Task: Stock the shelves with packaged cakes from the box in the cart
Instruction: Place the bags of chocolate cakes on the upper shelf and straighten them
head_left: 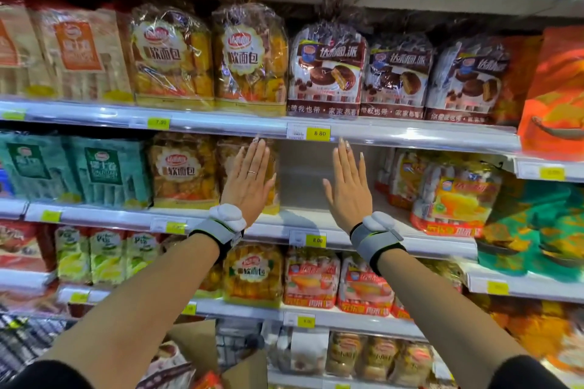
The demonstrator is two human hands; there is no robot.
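My left hand (249,181) is flat and open, its palm against a clear bag of golden cakes (271,196) on the middle shelf (309,215). My right hand (347,186) is also flat and open, raised in front of an empty gap on that shelf, holding nothing. A matching cake bag (183,169) stands just left of the pressed one. At the bottom, the open cardboard box (202,344) sits in the wire cart (28,338), with packaged goods showing inside.
Chocolate pie bags (328,69) fill the shelf above. Red and yellow cake bags (455,196) stand right of the gap. Green packs (104,170) are on the left. Lower shelves hold more bags. Yellow price tags line the shelf edges.
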